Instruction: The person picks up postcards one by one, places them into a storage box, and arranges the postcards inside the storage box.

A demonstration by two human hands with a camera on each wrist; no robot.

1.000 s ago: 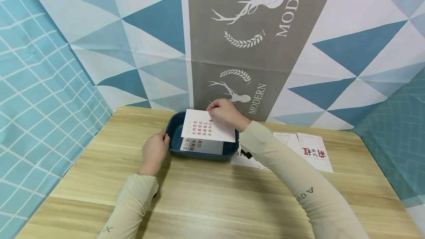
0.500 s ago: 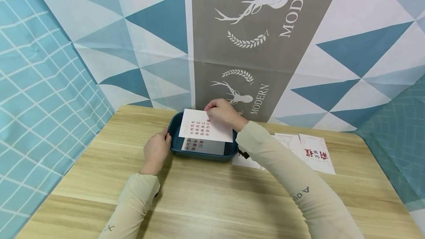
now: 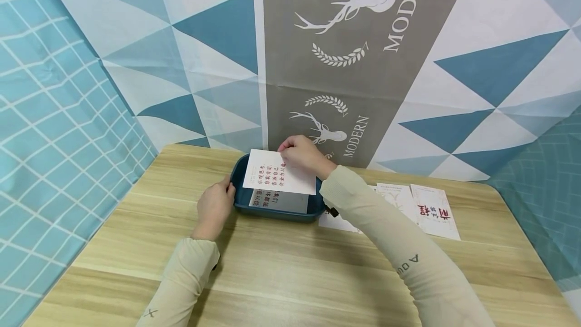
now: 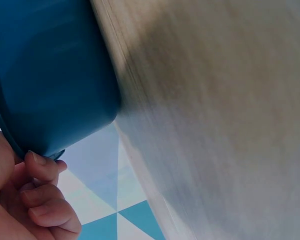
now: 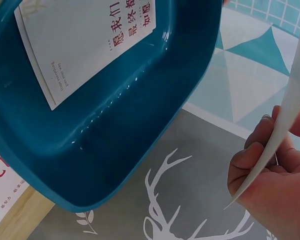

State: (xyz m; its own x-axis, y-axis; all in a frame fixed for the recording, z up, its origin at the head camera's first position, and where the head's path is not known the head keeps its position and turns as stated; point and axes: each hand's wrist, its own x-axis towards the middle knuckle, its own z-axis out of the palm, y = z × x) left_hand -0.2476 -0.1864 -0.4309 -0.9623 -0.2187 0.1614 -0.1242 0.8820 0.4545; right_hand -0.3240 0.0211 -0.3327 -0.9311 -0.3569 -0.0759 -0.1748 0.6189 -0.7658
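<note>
A dark blue plastic basin (image 3: pixel 274 214) stands on the wooden table near the wall. My left hand (image 3: pixel 215 208) grips its left end; in the left wrist view, curled fingers (image 4: pixel 47 197) pinch the rim. Over the basin, my right hand (image 3: pixel 301 155) pinches a white card (image 3: pixel 278 171) with red Chinese writing by its far edge. Seen edge-on in the right wrist view, this card bends slightly between thumb and fingers. Underneath it, several white printed cards (image 5: pixel 85 55) lie stacked on the basin floor, partly covered by the held card in the head view.
To the right of the basin, several more cards lie on the table, including one with large red characters (image 3: pixel 434 212) and a paler one (image 3: pixel 397 198). My right sleeve (image 3: pixel 386 231) hides part of them. Patterned cloth (image 3: pixel 218 110) hangs right behind the table's back edge.
My right hand and its card have shifted slightly left over the basin. The left hand keeps its grip on the rim, and the head view has turned a little.
</note>
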